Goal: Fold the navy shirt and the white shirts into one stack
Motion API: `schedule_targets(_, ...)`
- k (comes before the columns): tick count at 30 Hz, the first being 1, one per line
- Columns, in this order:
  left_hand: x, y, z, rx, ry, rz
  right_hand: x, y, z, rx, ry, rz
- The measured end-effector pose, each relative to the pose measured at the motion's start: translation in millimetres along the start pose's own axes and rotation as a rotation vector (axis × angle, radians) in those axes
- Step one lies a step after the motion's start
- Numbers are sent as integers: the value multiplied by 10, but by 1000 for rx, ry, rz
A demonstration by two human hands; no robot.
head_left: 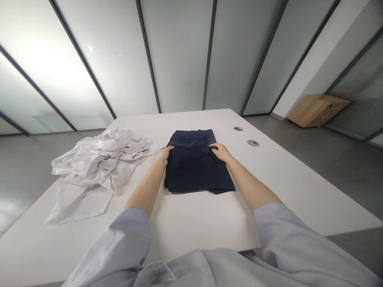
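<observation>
A dark navy garment (pixel 196 167), its exact kind unclear, lies folded into a rough rectangle on the white table (pixel 206 223). At its left edge, my left hand (pixel 164 154) grips the cloth, thumb on top and the other fingers hidden beneath or behind it. My right hand (pixel 220 152) pinches the right edge between thumb and fingers. A slight crease runs across the cloth between the two hands. The near edge lies a little uneven, with an under layer showing at the right corner.
A loose heap of white cloth (pixel 104 155) covers the table's left side and hangs near its edge. Two round cable grommets (pixel 253 143) are set in the tabletop on the right. A wooden cabinet (pixel 318 111) stands on the floor beyond, by frosted glass panels (pixel 179 52).
</observation>
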State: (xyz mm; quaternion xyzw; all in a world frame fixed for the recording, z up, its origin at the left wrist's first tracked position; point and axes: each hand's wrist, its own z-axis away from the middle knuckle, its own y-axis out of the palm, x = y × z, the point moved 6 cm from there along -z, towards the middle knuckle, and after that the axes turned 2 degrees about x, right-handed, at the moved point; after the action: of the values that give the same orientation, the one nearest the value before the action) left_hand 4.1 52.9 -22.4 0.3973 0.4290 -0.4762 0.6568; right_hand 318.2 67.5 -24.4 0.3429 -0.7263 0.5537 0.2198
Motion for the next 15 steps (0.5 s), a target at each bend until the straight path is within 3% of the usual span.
schedule_targets(3,13,-34,17,30,-88,60,-1,8,-1,-7,-7,17)
schedule_targets(9,127,64,26,282,-276,102,-5,22,-4,-7,2,26)
schedule_targets(11,132,100,-11,306,-217,83,2,22,-2,-5,8,23)
schedule_targets(15,33,140,-103,257,100,34,13,18,7,-3,19,20)
